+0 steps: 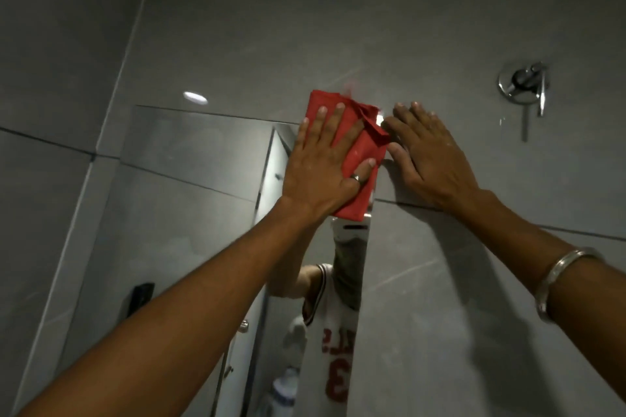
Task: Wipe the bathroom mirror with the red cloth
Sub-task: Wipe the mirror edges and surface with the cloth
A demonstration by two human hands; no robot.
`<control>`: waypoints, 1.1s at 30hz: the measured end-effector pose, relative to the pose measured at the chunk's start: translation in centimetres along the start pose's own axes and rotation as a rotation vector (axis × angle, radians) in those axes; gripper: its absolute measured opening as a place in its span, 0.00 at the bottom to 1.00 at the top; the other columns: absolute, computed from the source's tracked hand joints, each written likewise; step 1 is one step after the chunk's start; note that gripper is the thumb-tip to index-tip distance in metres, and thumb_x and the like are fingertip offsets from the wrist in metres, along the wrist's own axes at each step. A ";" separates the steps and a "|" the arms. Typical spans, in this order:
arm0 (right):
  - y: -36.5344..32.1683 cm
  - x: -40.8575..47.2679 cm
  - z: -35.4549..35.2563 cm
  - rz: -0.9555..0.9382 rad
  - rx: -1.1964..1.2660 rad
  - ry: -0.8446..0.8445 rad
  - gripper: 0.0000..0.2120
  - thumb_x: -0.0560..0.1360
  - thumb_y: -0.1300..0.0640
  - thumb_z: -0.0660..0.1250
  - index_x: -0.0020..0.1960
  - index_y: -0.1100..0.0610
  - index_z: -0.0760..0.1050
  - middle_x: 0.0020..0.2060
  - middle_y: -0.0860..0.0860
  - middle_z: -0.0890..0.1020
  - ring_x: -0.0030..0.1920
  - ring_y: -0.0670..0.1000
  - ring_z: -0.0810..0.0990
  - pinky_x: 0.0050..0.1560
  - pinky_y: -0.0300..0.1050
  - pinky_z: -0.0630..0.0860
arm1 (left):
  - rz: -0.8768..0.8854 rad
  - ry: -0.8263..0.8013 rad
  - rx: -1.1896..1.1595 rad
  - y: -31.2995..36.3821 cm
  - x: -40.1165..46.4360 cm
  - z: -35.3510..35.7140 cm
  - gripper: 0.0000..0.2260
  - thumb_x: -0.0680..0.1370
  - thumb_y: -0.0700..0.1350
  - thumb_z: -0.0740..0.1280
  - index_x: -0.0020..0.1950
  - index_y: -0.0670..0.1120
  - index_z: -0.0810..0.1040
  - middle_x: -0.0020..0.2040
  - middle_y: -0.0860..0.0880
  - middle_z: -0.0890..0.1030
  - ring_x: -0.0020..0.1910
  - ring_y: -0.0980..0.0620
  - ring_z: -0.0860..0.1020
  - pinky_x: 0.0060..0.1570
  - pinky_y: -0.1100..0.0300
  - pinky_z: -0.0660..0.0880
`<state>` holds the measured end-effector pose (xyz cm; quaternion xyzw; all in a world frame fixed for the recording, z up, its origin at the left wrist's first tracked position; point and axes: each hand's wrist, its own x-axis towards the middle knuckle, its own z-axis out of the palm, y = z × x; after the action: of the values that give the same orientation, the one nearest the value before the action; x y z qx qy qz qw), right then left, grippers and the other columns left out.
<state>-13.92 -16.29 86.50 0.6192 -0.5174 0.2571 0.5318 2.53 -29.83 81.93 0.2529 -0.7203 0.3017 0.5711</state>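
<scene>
The red cloth (367,149) is folded into a rectangle and lies flat against the top right corner of the bathroom mirror (203,152). My left hand (321,162), with a ring on the thumb, presses on the cloth with its fingers spread and palm flat. My right hand (426,156) lies flat on the grey tiled wall just right of the mirror's edge. Its fingers are apart, and the index finger and thumb touch the cloth's right edge. A loose corner of the cloth is folded over near the right fingertips.
A chrome wall mixer valve (523,85) with a lever sticks out of the tiles to the upper right. The mirror reflects a person in a white jersey, a white bottle (284,389) and a door. A dark fitting (139,298) hangs at the lower left.
</scene>
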 end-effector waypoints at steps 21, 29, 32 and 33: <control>-15.1 15.1 6.8 -0.397 -0.060 -0.213 0.35 0.80 0.30 0.34 0.83 0.44 0.39 0.83 0.47 0.47 0.83 0.50 0.46 0.81 0.55 0.39 | -0.172 0.008 0.070 -21.3 -4.8 -3.7 0.37 0.80 0.71 0.47 0.85 0.55 0.45 0.86 0.51 0.45 0.85 0.49 0.41 0.83 0.42 0.44; -18.1 17.5 9.7 -0.432 -0.144 -0.202 0.37 0.77 0.28 0.28 0.82 0.41 0.40 0.82 0.46 0.41 0.82 0.50 0.37 0.80 0.56 0.33 | -0.345 0.028 0.001 -29.7 -7.0 -5.8 0.36 0.81 0.68 0.48 0.85 0.53 0.44 0.86 0.50 0.45 0.85 0.46 0.42 0.83 0.41 0.44; -18.6 17.3 9.9 -0.412 -0.148 -0.189 0.38 0.76 0.27 0.28 0.82 0.41 0.40 0.82 0.46 0.41 0.82 0.51 0.37 0.81 0.58 0.35 | -0.391 0.056 -0.028 -29.6 -7.2 -6.0 0.36 0.81 0.67 0.49 0.85 0.53 0.46 0.86 0.49 0.46 0.85 0.45 0.43 0.83 0.41 0.45; -18.7 17.2 9.8 -0.407 -0.150 -0.188 0.38 0.76 0.27 0.28 0.82 0.41 0.40 0.82 0.47 0.41 0.82 0.51 0.37 0.81 0.59 0.35 | -0.395 0.062 -0.028 -29.4 -7.5 -5.9 0.35 0.81 0.67 0.49 0.85 0.54 0.46 0.86 0.49 0.46 0.85 0.45 0.43 0.83 0.41 0.45</control>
<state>6.64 -33.61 91.14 0.6907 -0.4469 0.0464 0.5666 28.98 -45.75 79.88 0.3720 -0.6430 0.1816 0.6444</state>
